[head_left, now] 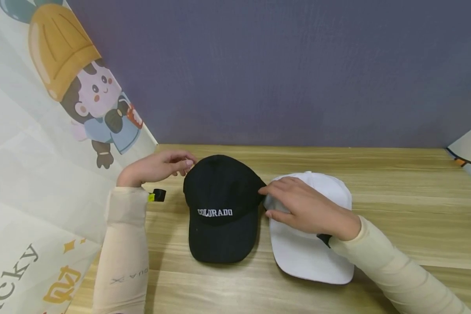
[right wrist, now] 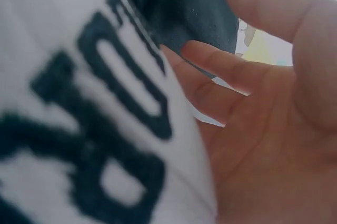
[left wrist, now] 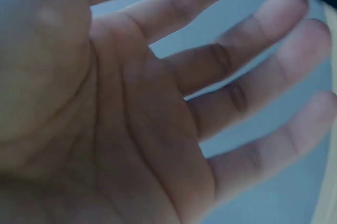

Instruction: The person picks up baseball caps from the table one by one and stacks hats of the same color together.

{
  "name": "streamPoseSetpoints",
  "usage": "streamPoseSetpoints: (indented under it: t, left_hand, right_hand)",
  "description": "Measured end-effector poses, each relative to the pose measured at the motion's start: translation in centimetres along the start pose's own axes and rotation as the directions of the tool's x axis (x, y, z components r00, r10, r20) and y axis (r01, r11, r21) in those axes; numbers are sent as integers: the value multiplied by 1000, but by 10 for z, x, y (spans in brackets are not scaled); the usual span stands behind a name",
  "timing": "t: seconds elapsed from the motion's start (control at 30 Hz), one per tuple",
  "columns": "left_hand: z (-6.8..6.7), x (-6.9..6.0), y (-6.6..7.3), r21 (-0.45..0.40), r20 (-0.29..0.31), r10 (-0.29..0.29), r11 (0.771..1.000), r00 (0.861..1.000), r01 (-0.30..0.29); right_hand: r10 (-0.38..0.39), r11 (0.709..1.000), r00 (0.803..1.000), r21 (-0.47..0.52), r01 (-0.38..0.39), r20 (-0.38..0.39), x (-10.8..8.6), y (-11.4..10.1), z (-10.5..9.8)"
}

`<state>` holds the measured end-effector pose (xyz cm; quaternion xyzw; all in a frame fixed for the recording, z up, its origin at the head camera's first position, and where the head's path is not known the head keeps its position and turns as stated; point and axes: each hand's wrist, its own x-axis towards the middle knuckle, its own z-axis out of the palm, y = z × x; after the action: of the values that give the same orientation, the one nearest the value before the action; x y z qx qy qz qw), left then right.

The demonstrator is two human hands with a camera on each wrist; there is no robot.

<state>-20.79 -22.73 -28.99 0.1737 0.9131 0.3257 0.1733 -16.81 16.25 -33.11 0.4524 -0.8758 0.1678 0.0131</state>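
Note:
A black baseball cap (head_left: 224, 185) with white COLORADO lettering lies upright on the table, brim toward me. Beside it on the right is a white cap (head_left: 314, 261); dark letters on its front (right wrist: 31, 23) fill much of the right wrist view. My left hand (head_left: 161, 167) is at the black cap's left side, its fingers spread and loosely bent around nothing in the left wrist view. Over the white cap reaches my right hand (head_left: 304, 207), fingertips at the black cap's right edge, thumb apart. Whether either hand presses the black cap is unclear.
The wooden table (head_left: 412, 209) runs back to a dark blue-grey panel (head_left: 282, 74). On the left stands a pale sheet (head_left: 23, 157) with a cartoon figure. A small black and yellow tab (head_left: 157, 195) sticks out by the left wrist.

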Motion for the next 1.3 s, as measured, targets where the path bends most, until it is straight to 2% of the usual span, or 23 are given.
streamPoseSetpoints:
  t: [0.17, 0.3, 0.4, 0.53, 0.67, 0.8, 1.1, 1.3]
  left_hand:
    - [9, 4, 23, 67, -69, 80, 995, 994, -75]
    - [18, 10, 33, 90, -82, 178, 981, 981, -171]
    - [22, 13, 38, 83, -55, 234, 970, 971, -229]
    - [28, 17, 41, 106, 0, 250, 963, 968, -249]
    - [33, 22, 42, 120, 54, 211, 969, 976, -216]
    - [36, 24, 41, 94, 92, 154, 982, 984, -163]
    - [39, 24, 43, 148, 66, 65, 986, 996, -74]
    - [46, 29, 41, 214, 73, 5, 977, 997, -20]
  right_hand:
    - [11, 1000, 1000, 11, -11, -9, 1, 1, -3]
    - [1, 1000, 999, 13, 0, -34, 1, 3, -5]
    - [11, 1000, 999, 18, -10, -34, 0, 4, -6]
    - [30, 999, 999, 27, -29, -25, -1, 5, -8]
    - [24, 999, 999, 29, -23, -30, -1, 6, -9]
    - [17, 1000, 999, 25, -16, -33, -1, 7, -10]
    - [15, 1000, 999, 23, -14, -32, -1, 8, -11]
    - [16, 1000, 999, 19, -16, -35, -2, 7, -12]
